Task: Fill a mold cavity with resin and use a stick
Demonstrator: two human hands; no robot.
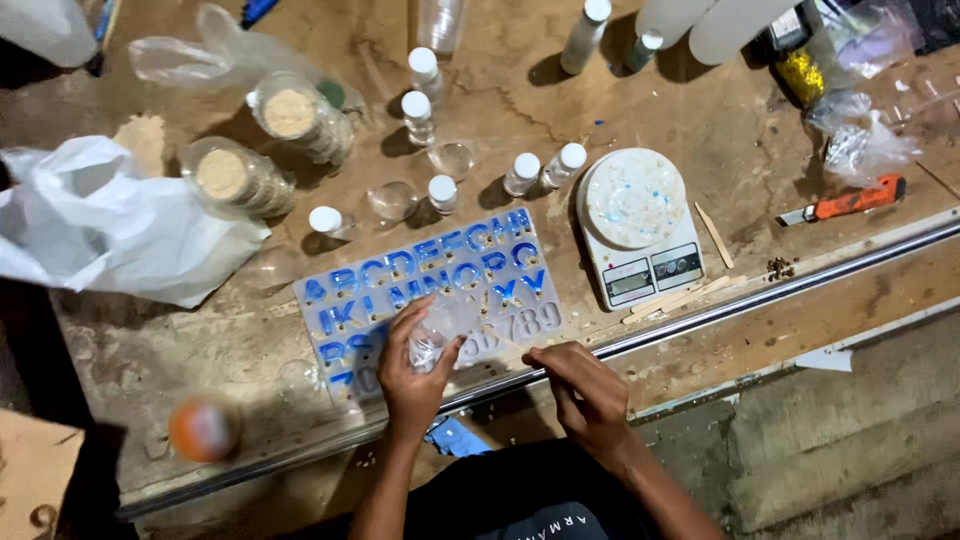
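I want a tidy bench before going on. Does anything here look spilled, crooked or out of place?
The letter mould lies askew to the bench edge, under the left hand holding a small clear cup. The scale plate is speckled with blue and white residue.

A round white scale (640, 225) sits right of centre, an orange knife (850, 203) further right. White-capped bottles (420, 115) cluster at upper centre, two lidded jars (240, 180) to their left. A white bag (100, 225) lies at left, an orange ball (203, 427) lower left.
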